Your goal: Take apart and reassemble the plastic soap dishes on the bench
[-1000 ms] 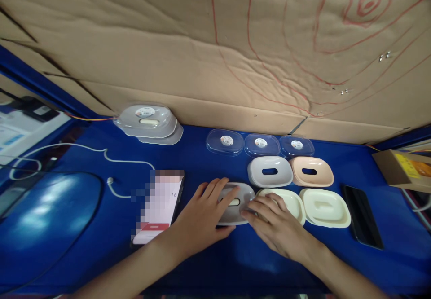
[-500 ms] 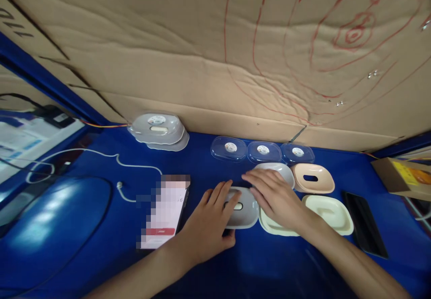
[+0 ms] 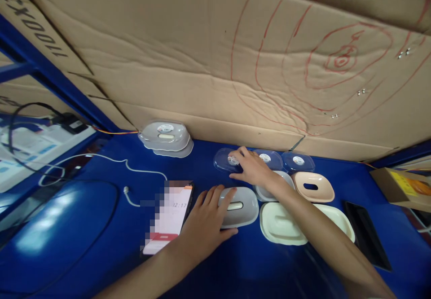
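A grey soap dish (image 3: 247, 211) with a slot and a pale bar in its middle lies on the blue table. Around its left side is my left hand (image 3: 208, 220), fingers on the rim and inside, thumb at the near edge. My right hand (image 3: 252, 166) reaches to the back, over the right part of the leftmost clear lid (image 3: 222, 160); its fingers are curved and apart from the thumb. Whether the fingertips touch that lid I cannot tell. Two more clear lids, the middle one (image 3: 272, 157) and the right one (image 3: 299, 163), lie beside it.
Behind the right forearm are a whitish tray (image 3: 286, 180), a peach slotted tray (image 3: 325, 186) and cream dishes (image 3: 272, 227). A lidded grey stack (image 3: 168, 142) stands at the back left. A lit phone (image 3: 171, 213), cable (image 3: 126, 191), black phone (image 3: 367, 234) and carton (image 3: 390, 184) lie around.
My right hand has moved from beside the grey soap dish back to the leftmost clear lid. My left hand stays at the dish. The camera view has tilted slightly.
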Motion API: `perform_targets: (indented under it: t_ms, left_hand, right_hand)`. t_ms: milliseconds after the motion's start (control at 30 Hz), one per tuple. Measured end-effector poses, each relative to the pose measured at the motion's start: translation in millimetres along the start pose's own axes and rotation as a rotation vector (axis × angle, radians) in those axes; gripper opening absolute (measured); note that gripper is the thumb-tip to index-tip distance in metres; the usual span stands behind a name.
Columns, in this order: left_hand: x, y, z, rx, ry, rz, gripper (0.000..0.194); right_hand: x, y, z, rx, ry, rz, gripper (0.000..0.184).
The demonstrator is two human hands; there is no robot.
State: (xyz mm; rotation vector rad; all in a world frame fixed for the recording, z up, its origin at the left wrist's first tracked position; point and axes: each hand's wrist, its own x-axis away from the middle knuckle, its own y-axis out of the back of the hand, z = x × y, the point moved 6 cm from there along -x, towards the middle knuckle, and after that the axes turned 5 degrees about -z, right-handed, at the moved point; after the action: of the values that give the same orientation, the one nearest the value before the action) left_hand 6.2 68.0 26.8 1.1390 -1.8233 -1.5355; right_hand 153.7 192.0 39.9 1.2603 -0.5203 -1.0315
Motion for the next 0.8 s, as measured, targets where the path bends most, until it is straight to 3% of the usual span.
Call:
perform_targets:
  t_ms: [133, 267, 367, 467, 667, 800]
  left_hand:
    - [0, 3.2, 2, -0.037, 0.009, -0.074, 0.105]
    - [0, 13.0, -1, -0.09, -0.037, -0.209, 0.121]
    - [1, 15.8, -4, -0.08, -0.047, -0.254, 0.133]
    - [2, 11.0, -3, 0.017, -0.015, -0.217, 0.137]
    - [0, -0.8, 1, 0.228, 0.034, -0.097, 0.137]
    - [-1, -2.6, 2, 0.192, -0.01, -0.072, 0.121]
  right_hand:
    - [16, 26, 2, -0.08, 0.012, -0.061, 0.059]
    - [64, 49, 13, -0.142, 0.016, -0.059, 0.057]
    - [103, 44, 26, -0.192, 0.003, 0.01, 0.057]
    - [124, 31, 39, -0.185, 0.041, 0.0, 0.057]
    - [128, 16, 53, -0.163, 0.15, -0.012, 0.058]
    - [135, 13, 56, -0.078, 0.161, -0.049, 0.057]
